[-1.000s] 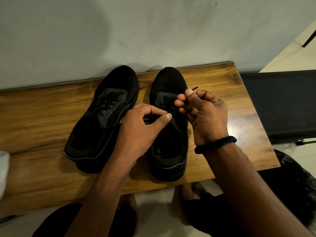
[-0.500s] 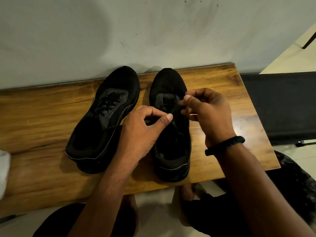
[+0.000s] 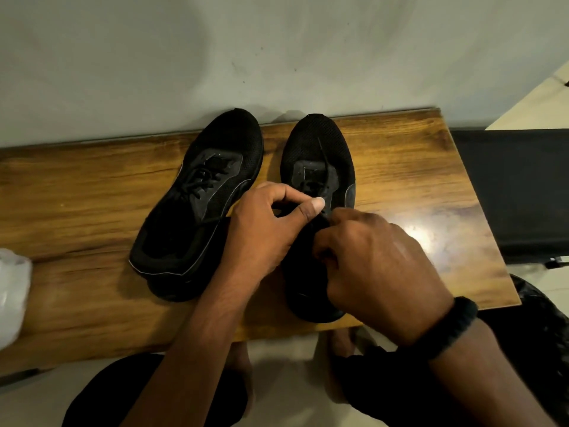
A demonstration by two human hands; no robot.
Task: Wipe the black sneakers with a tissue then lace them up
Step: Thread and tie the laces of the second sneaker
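Observation:
Two black sneakers stand side by side on a wooden bench, toes toward the wall. The left sneaker has its laces threaded. My left hand lies over the middle of the right sneaker and pinches the black lace between thumb and forefinger. My right hand, with a black band on the wrist, has its fingers curled down at the same eyelets, gripping the lace. A loose lace end runs up across the right sneaker's toe. The rear half of that sneaker is hidden by my hands.
A white crumpled tissue or bag lies at the bench's left edge. A grey wall rises right behind the bench. A black padded seat adjoins on the right. My knees and bare feet are below the bench's front edge.
My right hand has dropped from above the toe area down to the eyelets beside my left thumb. The lace end it held up now lies along the toe. My left hand has stayed put.

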